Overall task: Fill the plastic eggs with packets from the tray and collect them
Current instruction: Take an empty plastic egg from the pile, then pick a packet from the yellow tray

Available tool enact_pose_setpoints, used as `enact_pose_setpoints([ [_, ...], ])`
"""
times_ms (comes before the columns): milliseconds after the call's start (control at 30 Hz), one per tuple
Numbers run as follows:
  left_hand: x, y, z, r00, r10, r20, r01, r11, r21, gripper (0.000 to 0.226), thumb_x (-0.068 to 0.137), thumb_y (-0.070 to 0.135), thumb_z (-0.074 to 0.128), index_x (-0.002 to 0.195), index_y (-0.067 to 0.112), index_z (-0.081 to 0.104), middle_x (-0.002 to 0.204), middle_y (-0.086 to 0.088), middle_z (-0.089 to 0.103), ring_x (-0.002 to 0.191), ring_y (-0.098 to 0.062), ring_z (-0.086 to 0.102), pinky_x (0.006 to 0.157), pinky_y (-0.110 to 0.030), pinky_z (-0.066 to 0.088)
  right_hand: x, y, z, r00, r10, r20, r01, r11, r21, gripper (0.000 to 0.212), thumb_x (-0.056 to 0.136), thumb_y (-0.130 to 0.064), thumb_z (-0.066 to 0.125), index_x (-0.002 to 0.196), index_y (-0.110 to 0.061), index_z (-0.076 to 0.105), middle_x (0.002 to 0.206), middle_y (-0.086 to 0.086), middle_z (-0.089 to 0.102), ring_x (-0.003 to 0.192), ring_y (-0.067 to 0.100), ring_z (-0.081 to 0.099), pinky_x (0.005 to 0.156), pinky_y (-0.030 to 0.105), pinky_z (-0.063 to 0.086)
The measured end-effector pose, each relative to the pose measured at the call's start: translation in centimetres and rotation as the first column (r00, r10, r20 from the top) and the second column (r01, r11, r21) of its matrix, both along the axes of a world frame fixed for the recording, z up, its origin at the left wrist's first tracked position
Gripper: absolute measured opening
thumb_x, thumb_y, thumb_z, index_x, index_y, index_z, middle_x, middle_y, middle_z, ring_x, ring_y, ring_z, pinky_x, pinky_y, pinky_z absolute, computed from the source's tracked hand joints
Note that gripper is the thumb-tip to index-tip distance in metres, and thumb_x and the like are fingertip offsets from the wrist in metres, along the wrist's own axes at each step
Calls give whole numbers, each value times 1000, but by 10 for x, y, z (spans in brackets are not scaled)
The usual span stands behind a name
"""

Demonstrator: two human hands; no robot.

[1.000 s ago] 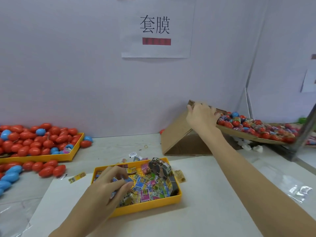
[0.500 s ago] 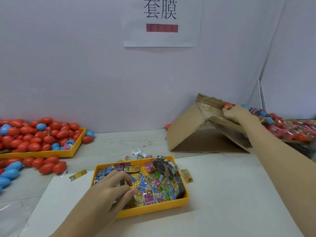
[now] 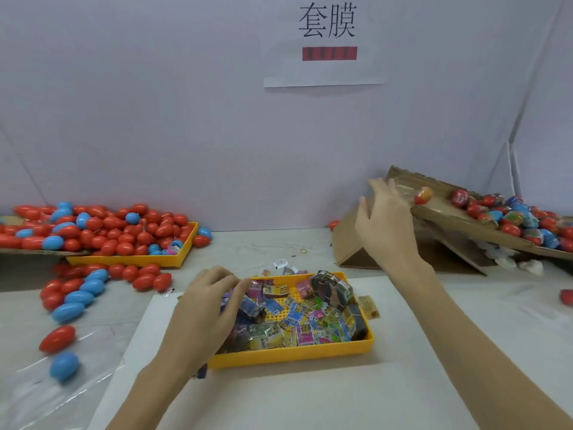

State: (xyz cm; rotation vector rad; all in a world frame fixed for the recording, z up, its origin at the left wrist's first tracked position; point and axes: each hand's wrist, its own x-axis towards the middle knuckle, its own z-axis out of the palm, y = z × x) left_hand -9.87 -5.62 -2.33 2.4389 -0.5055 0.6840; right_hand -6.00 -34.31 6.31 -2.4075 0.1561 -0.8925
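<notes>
Item 1. Yellow rectangular plastic tray (image 3: 297,355) of small coloured foil packets (image 3: 305,324), on a white sheet (image 3: 279,395) at the near middle of the tabletop, within easy reach of both hands.

Item 2. Left hand (image 3: 206,315), resting in the left end of that tray, fingers curled down among the packets; likely picking one up, but whether it has one pinched cannot be told.

Item 3. Right hand (image 3: 386,221), raised over the far right of the tabletop, fingers spread and grasping nothing, just beside the upper lip of a brown cardboard ramp (image 3: 446,218).

Item 4. One red-and-orange wrapped egg (image 3: 423,195) on the ramp near the hand, blurred, probably rolling toward the pile of wrapped filled eggs (image 3: 511,215) at the right edge: the collecting place.

Item 5. Second yellow tray (image 3: 130,260) at the far left edge, heaped with red and blue plastic eggs (image 3: 102,231), with spill-over on the tabletop; stock awaiting filling.
</notes>
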Motion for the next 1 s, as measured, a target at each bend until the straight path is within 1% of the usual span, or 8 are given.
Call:
enact_pose_setpoints([
  [133,11,20,-6,956,276,-100,-284,955,-80,22,104,19,56,116,11,72,118,-2,63,110,-15,51,91,-26,38,-38,48,-45,978,195,78,-200,978,59,28,103,-9,54,129,-8,66,140,10,62,145,24,45,114,28,33],
  [233,19,39,-15,872,454,-184,-447,891,79,34,105,23,54,137,15,61,148,-7,50,136,-26,40,108,-41,35,-46,62,-71,957,291,13,-291,956,35,25,103,-8,55,123,-13,69,127,1,69,121,11,60,100,10,37],
  [367,29,65,-25,771,562,-299,-478,821,311,54,108,42,43,159,28,32,172,-8,9,157,-34,8,123,-50,16,-46,62,-92,935,345,-82,-348,937,-20,22,102,-9,55,119,-15,69,112,-3,72,102,10,62,90,21,47],
  [467,34,79,-29,754,557,-349,-454,825,336,54,108,45,40,159,28,31,172,-7,11,157,-34,12,123,-50,19,-47,63,-93,930,363,-59,-366,929,-57,19,101,-7,57,112,-13,71,104,-2,72,94,8,60,88,26,51],
  [567,37,85,-30,807,546,-225,-482,829,284,41,105,29,53,142,14,51,152,-14,44,133,-37,44,109,-47,36,-48,65,-92,924,381,-36,-383,921,-69,18,99,-4,59,107,-13,73,100,-2,73,92,7,62,88,24,51],
  [700,37,84,-28,839,531,-117,-494,835,241,23,95,13,69,115,5,60,119,-14,57,104,-33,51,85,-42,46,-51,67,-93,925,369,-90,-376,922,-93,18,100,-7,58,107,-14,73,106,-1,74,104,12,64,86,0,31],
  [900,33,74,-21,939,328,-99,-332,943,-25,24,95,12,71,118,4,66,118,-9,61,104,-27,61,87,-36,52,-52,67,-93,921,377,-102,-385,920,-75,18,100,-8,58,108,-15,74,111,0,74,111,13,64,87,-6,26],
  [1000,26,50,-6,982,20,-187,-113,857,-503,24,92,23,76,114,15,72,109,4,74,100,-13,71,80,-20,57,-51,67,-94,912,396,-108,-404,911,-76,21,101,-8,58,112,-15,74,115,0,73,118,14,63,95,-1,27],
])
